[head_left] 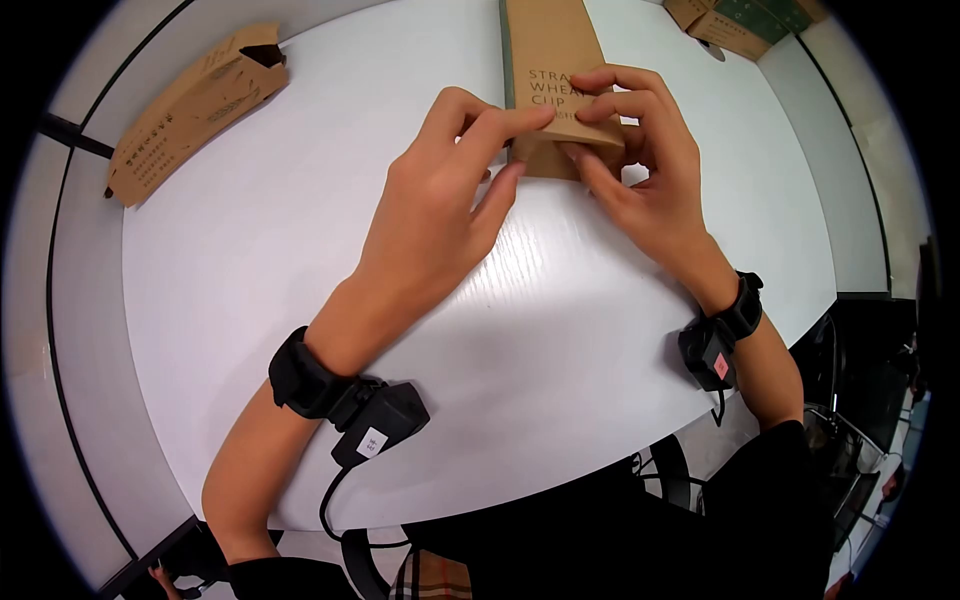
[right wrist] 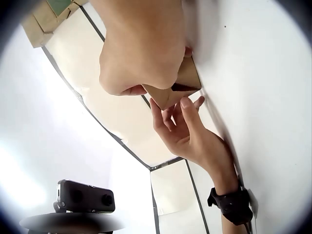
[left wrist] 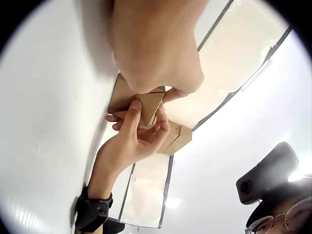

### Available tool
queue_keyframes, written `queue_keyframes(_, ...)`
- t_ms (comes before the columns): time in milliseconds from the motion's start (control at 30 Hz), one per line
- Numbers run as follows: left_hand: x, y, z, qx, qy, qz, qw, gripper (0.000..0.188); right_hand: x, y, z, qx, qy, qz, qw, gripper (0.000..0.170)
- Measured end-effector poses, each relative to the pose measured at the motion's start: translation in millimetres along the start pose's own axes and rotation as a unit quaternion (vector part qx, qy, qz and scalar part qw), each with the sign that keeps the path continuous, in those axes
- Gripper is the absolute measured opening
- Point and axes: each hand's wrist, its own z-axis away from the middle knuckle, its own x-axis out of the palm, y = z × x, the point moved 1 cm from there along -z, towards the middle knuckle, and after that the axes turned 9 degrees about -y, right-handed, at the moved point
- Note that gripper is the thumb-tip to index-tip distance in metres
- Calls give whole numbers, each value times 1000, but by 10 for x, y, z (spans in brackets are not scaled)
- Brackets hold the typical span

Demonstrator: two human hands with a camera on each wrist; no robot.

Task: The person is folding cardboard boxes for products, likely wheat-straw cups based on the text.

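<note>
A long brown cardboard box (head_left: 545,40) printed with "CUP" lies on the white table (head_left: 600,340), its near end between both hands. My right hand (head_left: 655,160) pinches the end flap (left wrist: 151,106), thumb on the near face and fingertips on the printed top. My left hand (head_left: 430,200) reaches in from the other side. Its straight index finger touches the top near the edge, and its thumb stands beside the near corner, apart from the index. In the right wrist view a dark gap (right wrist: 186,88) shows at the box end above the left thumb (right wrist: 190,109).
Another brown printed carton (head_left: 195,120) lies at the far left with an open end. A brown and green box (head_left: 740,25) stands at the far right corner. Low pale partition panels (head_left: 845,190) border the table. Cables hang from both wrist cameras (head_left: 385,420).
</note>
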Motion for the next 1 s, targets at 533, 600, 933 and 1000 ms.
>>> queue_keyframes(533, 2, -11, 2, 9, -16, -26, 999, 48, 8, 7, -17, -5, 18, 36, 999, 37)
queue_keyframes(600, -1, -10, 1, 7, -15, -27, 999, 47, 6, -20, -20, 9, 11, 21, 1000, 39)
queue_keyframes(933, -14, -9, -3, -22, 13, -10, 1000, 40, 37, -100, -1, 44, -37, 13, 998, 54)
queue_keyframes(1000, 0, -33, -1, -39, 33, 34, 998, 38, 34, -106, 11, 41, -40, 24, 998, 57)
